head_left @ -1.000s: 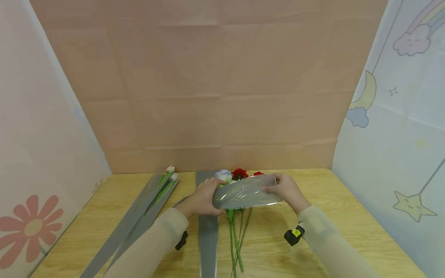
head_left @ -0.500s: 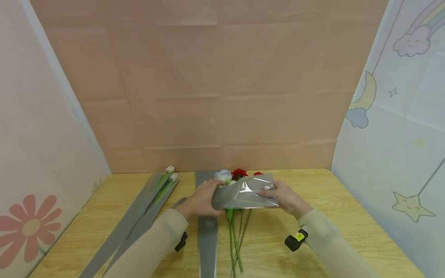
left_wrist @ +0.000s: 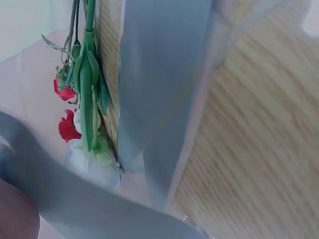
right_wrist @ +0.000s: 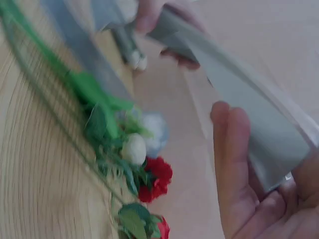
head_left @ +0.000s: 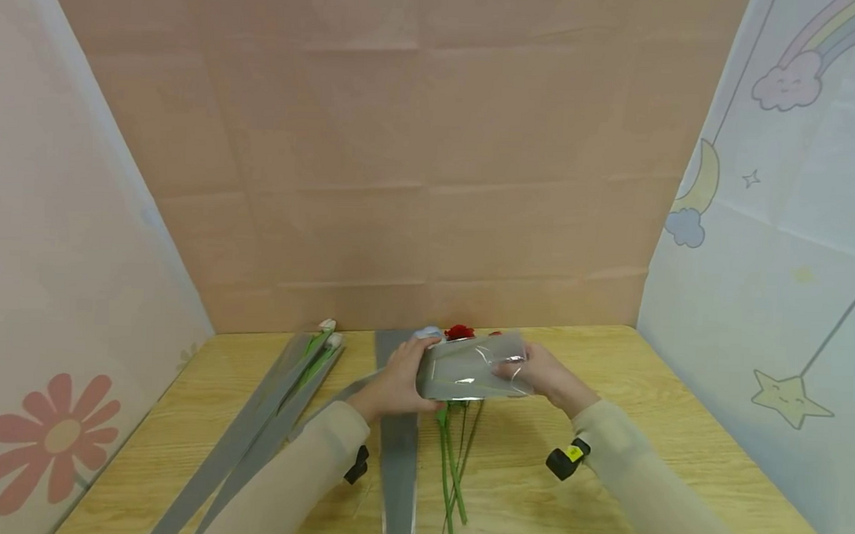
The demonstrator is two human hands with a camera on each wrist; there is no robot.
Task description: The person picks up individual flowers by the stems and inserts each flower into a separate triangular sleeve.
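Observation:
A grey clear-fronted plastic flower sleeve (head_left: 472, 371) is held up across the flowers. My left hand (head_left: 398, 380) grips it near its left part, thumb below and fingers above, its narrow tail trailing behind the wrist. My right hand (head_left: 547, 375) holds its wide right end; in the right wrist view some fingers (right_wrist: 232, 134) stand straight beside the sleeve while others curl at its edge. Below lie loose flowers: red carnations (right_wrist: 158, 177), a white bud (right_wrist: 134, 148) and a pale blue bloom (right_wrist: 153, 130), with green stems (head_left: 451, 480) toward me.
Another grey sleeve (head_left: 397, 478) lies flat left of the stems. Farther left, two sleeves (head_left: 266, 426) hold white tulips (head_left: 334, 341). The wooden table (head_left: 675, 464) ends at a pinkish backdrop (head_left: 430, 181), with patterned side panels.
My left hand has shifted slightly right along the sleeve, and more of its tail shows behind the wrist. My right hand has moved a little left and lower, its fingers over the sleeve's end.

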